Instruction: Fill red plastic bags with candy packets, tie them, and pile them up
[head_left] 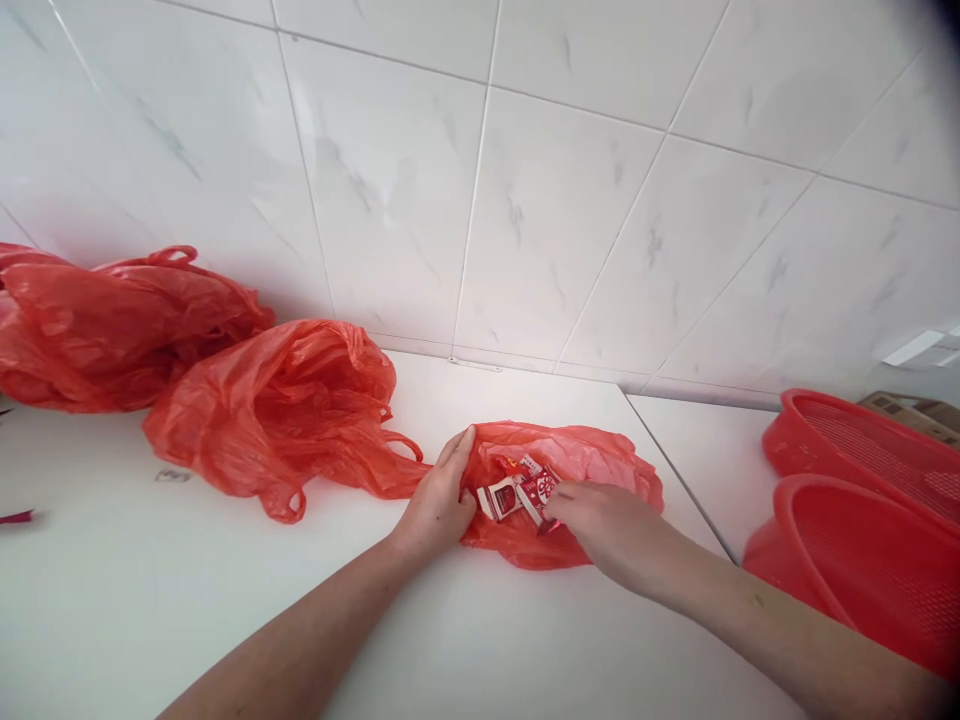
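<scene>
A small red plastic bag (592, 462) lies on the white counter (135, 590) by the tiled wall. My left hand (439, 500) grips the bag's left edge, fingers closed on the plastic. My right hand (604, 525) rests at the bag's mouth, fingertips pinching a red and white packet (541, 490). A second small packet (501, 498) with a dark red print lies beside it, between the two hands.
Two larger crumpled red plastic bags (285, 415) (105, 325) lie at the left of the counter. Two red mesh baskets (862, 550) stand at the right edge. A white tiled wall (525, 200) rises behind.
</scene>
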